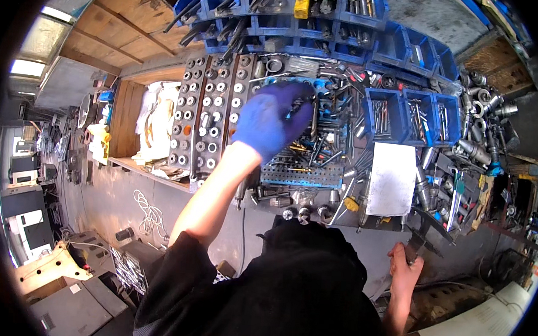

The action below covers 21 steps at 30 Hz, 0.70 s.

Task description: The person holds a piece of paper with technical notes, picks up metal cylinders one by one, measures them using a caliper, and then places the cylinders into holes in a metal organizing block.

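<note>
My left hand [271, 116], in a blue glove, is over the middle of the cluttered bench. Its fingers curl around something dark that I cannot make out. Loose drill bits and cutters [318, 149] lie just right of it and below it, partly in a blue perforated rack [305, 177]. Low on the right, away from the bench top, my bare right hand [402, 266] grips a dark metal caliper [422, 238], its jaws pointing up and away from me.
Rows of round collets stand in a rack [228, 114] on the left. Blue bins [385, 130] with tools line the back and right. A white sheet [392, 180] lies near the bench front. Metal tool holders [477, 151] pile up at far right; a pale cable [149, 213] hangs left.
</note>
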### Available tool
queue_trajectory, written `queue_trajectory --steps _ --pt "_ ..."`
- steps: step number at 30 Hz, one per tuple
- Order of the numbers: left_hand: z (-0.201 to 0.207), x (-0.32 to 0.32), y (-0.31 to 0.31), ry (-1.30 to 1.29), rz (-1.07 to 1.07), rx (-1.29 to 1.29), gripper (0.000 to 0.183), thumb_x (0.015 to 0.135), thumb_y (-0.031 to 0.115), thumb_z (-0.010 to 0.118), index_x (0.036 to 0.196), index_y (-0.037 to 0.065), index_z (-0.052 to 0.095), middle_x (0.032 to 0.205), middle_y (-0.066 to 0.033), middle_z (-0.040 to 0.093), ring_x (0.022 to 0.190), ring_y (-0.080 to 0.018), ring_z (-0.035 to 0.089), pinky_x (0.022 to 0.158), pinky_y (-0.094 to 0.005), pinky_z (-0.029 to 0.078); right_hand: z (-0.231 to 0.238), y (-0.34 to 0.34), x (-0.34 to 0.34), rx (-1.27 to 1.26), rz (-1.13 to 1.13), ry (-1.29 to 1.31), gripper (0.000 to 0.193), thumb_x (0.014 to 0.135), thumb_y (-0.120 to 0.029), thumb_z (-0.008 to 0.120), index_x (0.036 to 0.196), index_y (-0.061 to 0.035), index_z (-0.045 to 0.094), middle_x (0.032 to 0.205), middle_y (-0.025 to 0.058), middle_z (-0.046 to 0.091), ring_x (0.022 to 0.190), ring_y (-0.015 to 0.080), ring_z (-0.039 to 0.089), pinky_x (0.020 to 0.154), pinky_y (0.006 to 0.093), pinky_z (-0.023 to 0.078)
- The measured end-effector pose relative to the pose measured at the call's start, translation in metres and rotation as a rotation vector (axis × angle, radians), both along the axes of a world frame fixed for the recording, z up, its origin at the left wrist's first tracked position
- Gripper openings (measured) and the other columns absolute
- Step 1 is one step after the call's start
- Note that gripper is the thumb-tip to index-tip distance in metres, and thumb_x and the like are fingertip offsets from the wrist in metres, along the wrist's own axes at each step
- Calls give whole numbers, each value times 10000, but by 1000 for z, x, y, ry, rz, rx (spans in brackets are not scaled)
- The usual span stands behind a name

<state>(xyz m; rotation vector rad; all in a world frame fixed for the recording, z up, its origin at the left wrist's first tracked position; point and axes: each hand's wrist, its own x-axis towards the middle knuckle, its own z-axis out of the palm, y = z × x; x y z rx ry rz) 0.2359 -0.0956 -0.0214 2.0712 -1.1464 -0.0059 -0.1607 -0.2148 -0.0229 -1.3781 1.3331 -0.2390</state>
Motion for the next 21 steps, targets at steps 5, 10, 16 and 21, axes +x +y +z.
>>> queue_trajectory --steps 5,10,16,21 --pt "-29 16 -86 120 -15 102 343 864 237 632 1142 42 671 1082 -202 699 1013 -365 673 888 -410 528 -3 3 -14 26 -83 -23 342 955 -249 666 688 -41 612 519 -75 404 453 25 335 452 232 210" --pt "-56 40 -180 348 146 180 418 876 318 621 1165 17 650 1098 -196 702 983 -346 677 861 -408 528 -6 3 -21 9 -110 -3 338 969 -270 644 717 -51 596 528 -70 408 435 21 333 413 224 221" --pt "-144 85 -277 1510 295 -313 491 922 462 559 1261 119 643 1128 -92 690 918 -291 629 862 -484 478 -4 1 -24 14 -169 7 354 960 -290 659 709 -45 607 525 -62 424 435 31 354 415 229 232" --pt "-152 111 -287 1868 324 -551 282 930 433 584 892 158 633 818 -82 646 683 -230 615 652 -419 516 -6 1 -26 22 -247 -10 366 951 -277 673 691 -23 628 514 -56 442 433 40 367 423 236 240"
